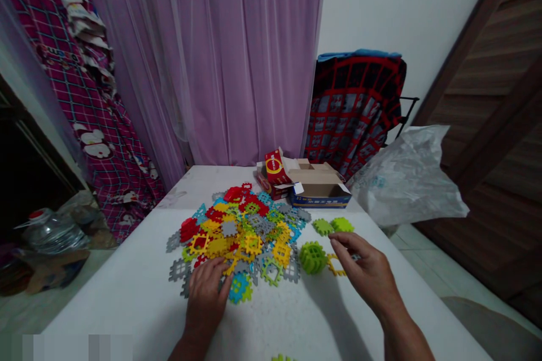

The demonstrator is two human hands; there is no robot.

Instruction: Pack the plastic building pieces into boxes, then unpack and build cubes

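A mixed pile of plastic interlocking tiles in red, yellow, blue, grey and green lies mid-table. On its near left edge rests my left hand, open, its fingers stretched over the tiles. My right hand hovers right of the pile, its thumb and index tips pinched together; whether anything sits between them is hidden. Left of that hand stands a rounded green assembly of tiles. A yellow square frame tile lies partly behind the thumb. Just beyond the fingertips are green tiles and a brighter green stack.
At the table's back are a red box and an open blue cardboard box. A clear plastic bag hangs by the right edge. Another green tile shows at the near edge. Purple curtains hang behind the white table.
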